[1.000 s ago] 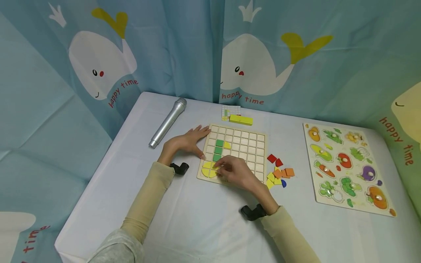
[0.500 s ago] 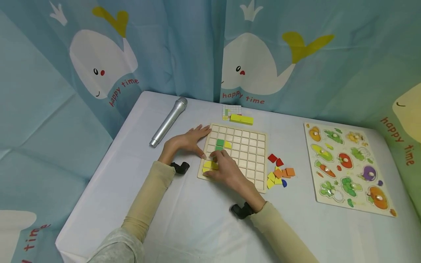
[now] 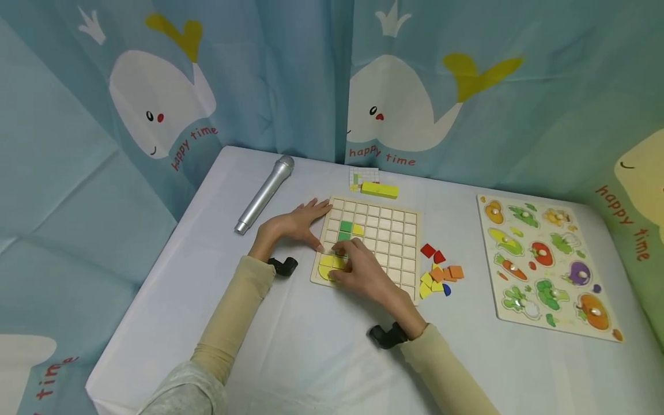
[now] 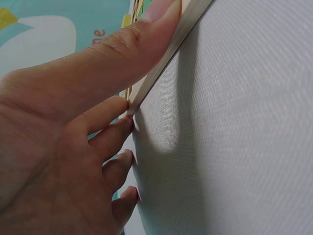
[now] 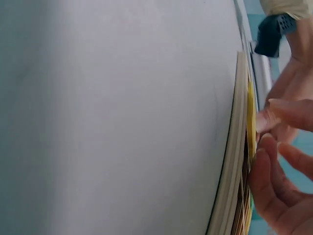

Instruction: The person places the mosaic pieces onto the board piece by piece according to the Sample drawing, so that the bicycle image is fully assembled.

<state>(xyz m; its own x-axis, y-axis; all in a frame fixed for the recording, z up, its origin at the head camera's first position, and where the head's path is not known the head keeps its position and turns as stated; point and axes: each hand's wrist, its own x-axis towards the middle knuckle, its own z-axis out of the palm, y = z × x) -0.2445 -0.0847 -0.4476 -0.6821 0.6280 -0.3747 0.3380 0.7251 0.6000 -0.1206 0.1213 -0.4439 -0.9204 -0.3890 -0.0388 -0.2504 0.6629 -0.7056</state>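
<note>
A wooden grid board (image 3: 394, 248) lies on the table in the head view. My left hand (image 3: 298, 223) rests at its left edge with fingers spread. Up close, the left thumb (image 4: 146, 34) lies on the rim and the other fingertips meet the side. My right hand (image 3: 363, 274) is over the board's lower left, thumb and forefinger apart, fingertips right at the yellow pieces (image 3: 325, 266). The right wrist view shows bent right fingers (image 5: 266, 181) close at the board's face. Green squares (image 3: 346, 226) and a yellow quarter-round piece (image 3: 358, 229) sit in cells above; the hand partly hides the green column.
Right of the board lie loose orange squares (image 3: 456, 271), yellow pieces, red pieces (image 3: 427, 250) and a blue half-round (image 3: 447, 290). A vegetable knob puzzle (image 3: 550, 265) is farther right. A silver microphone (image 3: 264, 195), a pattern card (image 3: 358, 174) and a yellow block (image 3: 380, 189) lie behind.
My right hand has shifted left over the yellow pieces, and its thumb and forefinger have spread apart. My left hand has stayed at the board's edge.
</note>
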